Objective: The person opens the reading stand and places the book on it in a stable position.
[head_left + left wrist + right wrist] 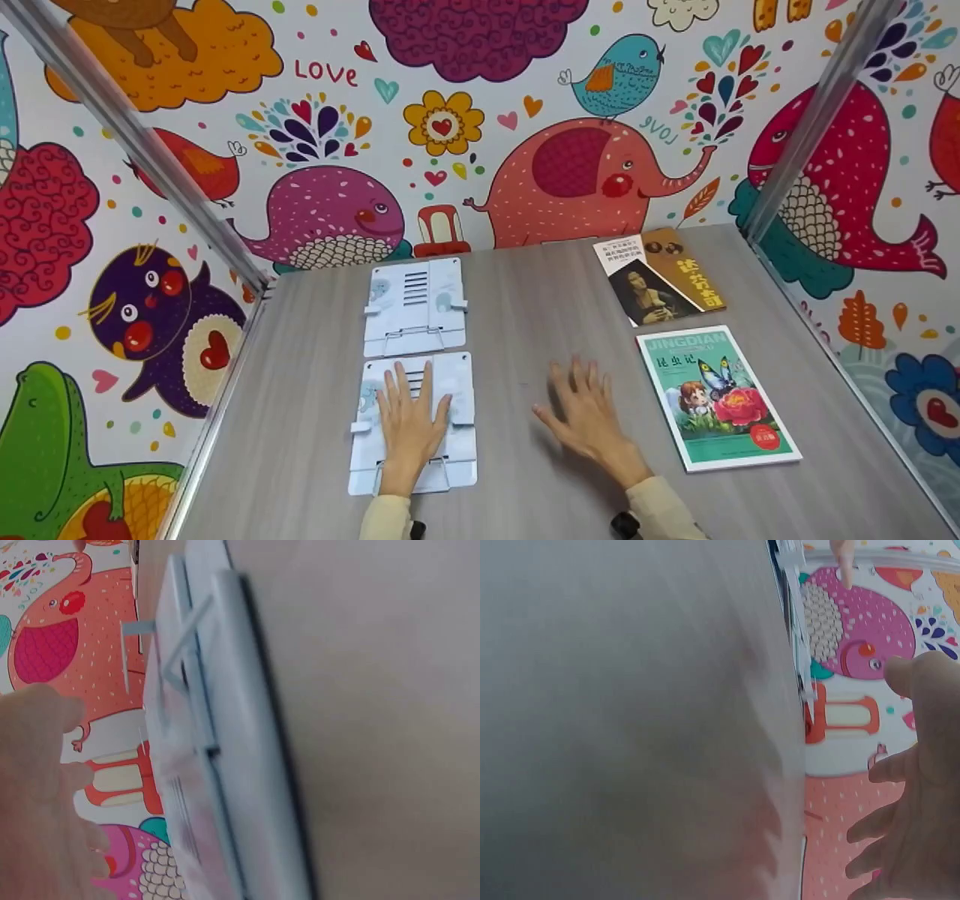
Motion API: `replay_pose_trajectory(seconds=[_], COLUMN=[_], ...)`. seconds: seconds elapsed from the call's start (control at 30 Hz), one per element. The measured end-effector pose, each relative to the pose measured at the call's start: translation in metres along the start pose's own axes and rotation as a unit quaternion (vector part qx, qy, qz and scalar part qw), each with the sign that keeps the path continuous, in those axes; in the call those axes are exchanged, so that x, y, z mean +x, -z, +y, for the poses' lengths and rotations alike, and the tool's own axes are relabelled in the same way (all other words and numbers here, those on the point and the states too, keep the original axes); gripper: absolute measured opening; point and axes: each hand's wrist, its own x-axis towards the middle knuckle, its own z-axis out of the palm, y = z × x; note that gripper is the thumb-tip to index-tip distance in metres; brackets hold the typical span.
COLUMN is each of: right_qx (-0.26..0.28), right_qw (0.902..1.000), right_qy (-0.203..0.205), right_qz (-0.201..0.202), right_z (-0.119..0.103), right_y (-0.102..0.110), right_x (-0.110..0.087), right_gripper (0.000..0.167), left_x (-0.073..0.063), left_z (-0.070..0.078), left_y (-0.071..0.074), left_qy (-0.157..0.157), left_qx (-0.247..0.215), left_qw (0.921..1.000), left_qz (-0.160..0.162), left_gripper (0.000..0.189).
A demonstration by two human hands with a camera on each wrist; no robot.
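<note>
Where left fingers (425, 386) hover, stand (462, 401), lengthwise toward wall (480, 90)

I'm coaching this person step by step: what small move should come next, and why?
Probably lower the left hand to take hold of the near book stand: that hand is spread above it, holding nothing, and the stand lies flat. The right hand hovers empty between it and the green book, so it seems free to help.
</note>
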Motion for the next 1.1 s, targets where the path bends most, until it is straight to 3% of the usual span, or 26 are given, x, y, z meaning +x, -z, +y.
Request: replay_pose_trajectory(seconds=[0.13,0.3,0.53,0.83,1.1], right_qx=[0.039,0.046,0.087,0.160,0.197], right_qw=[0.9991,0.9981,0.9939,0.9808,0.9719], right_qy=[0.015,0.035,0.010,0.012,0.025], right_qz=[-0.010,-0.018,-0.066,-0.110,-0.126], right_z=[-0.018,-0.038,-0.055,-0.074,-0.086], right_y=[-0.011,-0.025,-0.038,-0.050,-0.057], right_x=[-0.001,0.001,0.002,-0.001,0.002], right_gripper=[0.076,0.077,0.079,0.070,0.065], left_x=[-0.005,-0.010,-0.017,-0.022,-0.020], left_z=[-0.014,-0.030,-0.046,-0.057,-0.057], left_y=[0.003,0.006,0.012,0.019,0.021], left_qy=[0.026,0.060,0.100,0.160,0.180], left_qx=[-0.004,-0.020,-0.034,-0.058,-0.062], left_qw=[0.9996,0.9973,0.9934,0.9836,0.9811], left_qz=[-0.011,-0.035,-0.044,-0.061,-0.034], left_gripper=[0.062,0.064,0.066,0.066,0.059])
